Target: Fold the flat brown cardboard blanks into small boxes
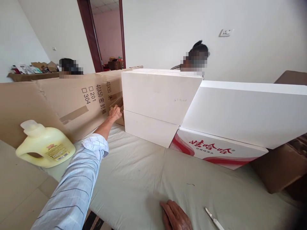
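My left hand (115, 112) reaches forward between a large brown carton (72, 99) and the stacked white boxes (160, 99). Its fingers are closed on a small brown cardboard box (120, 119), which is mostly hidden behind the hand and the white boxes. Close to me, my right hand (177, 216) lies on the cloth-covered table (141, 166), fingers extended and nothing held. To its right is a thin, light-coloured blade like a scalpel (214, 219).
A yellow jug (46, 145) stands at left beside the carton. On the right, a white box (244, 111) sits on a red-and-white water carton (216, 148), with brown boxes (280, 166) beyond. Two people (195, 59) are behind the boxes.
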{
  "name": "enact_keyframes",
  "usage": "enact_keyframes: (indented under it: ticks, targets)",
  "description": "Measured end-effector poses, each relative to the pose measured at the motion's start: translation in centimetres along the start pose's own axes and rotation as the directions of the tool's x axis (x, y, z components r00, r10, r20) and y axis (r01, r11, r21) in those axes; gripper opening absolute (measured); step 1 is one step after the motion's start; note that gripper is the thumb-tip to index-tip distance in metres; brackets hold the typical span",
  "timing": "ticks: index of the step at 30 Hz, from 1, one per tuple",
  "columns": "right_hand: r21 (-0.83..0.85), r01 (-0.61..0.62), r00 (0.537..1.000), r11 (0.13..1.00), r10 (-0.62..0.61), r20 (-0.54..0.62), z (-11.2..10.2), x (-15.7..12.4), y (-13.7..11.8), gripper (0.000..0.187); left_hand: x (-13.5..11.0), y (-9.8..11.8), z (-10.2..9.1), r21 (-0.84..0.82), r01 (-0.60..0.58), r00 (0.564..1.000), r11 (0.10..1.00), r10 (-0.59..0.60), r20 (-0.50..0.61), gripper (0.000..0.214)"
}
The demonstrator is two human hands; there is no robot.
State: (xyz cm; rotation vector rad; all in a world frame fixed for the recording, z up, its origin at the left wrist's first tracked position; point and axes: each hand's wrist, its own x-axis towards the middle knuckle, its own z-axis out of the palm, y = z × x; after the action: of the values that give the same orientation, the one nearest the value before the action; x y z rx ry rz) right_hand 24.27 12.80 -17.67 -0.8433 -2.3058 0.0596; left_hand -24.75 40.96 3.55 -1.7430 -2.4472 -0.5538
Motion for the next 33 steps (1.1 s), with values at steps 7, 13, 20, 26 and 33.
enact_keyframes:
  ticks: [7, 13, 20, 26, 33]
  targets:
    - [-0.042, 0.017, 0.999, 0.999, -0.018, -0.031, -0.1, 0.5, -0.5, 0.022, -3.6, -1.1, -2.4, 0.050, -0.001, 0.999, 0.999, 0.003, -0.032, 0.029]
    - [-0.038, 0.010, 0.999, 0.999, -0.012, -0.031, 0.0, 0.8, -0.6, 0.022, -9.8, -3.1, -5.0, 0.089, -0.016, 0.996, 0.996, 0.024, -0.088, 0.024]
    - [-0.074, 0.007, 1.000, 0.997, -0.007, -0.004, 0.0, 1.0, -0.9, 0.021, -16.5, -5.0, -6.8, 0.087, 0.003, 0.987, 0.996, 0.011, -0.161, 0.022]
    - [-0.097, 0.007, 1.000, 0.995, -0.006, 0.012, 0.2, 1.0, -1.1, 0.023, -23.0, -6.6, -8.1, 0.013, -0.044, 0.970, 0.999, 0.046, -0.240, 0.031]
    - [-0.094, -0.003, 1.000, 0.996, 0.004, 0.013, 0.2, 1.3, -1.3, 0.024, -32.8, -7.8, -10.0, -0.122, -0.179, 0.934, 0.976, 0.130, -0.332, 0.039]
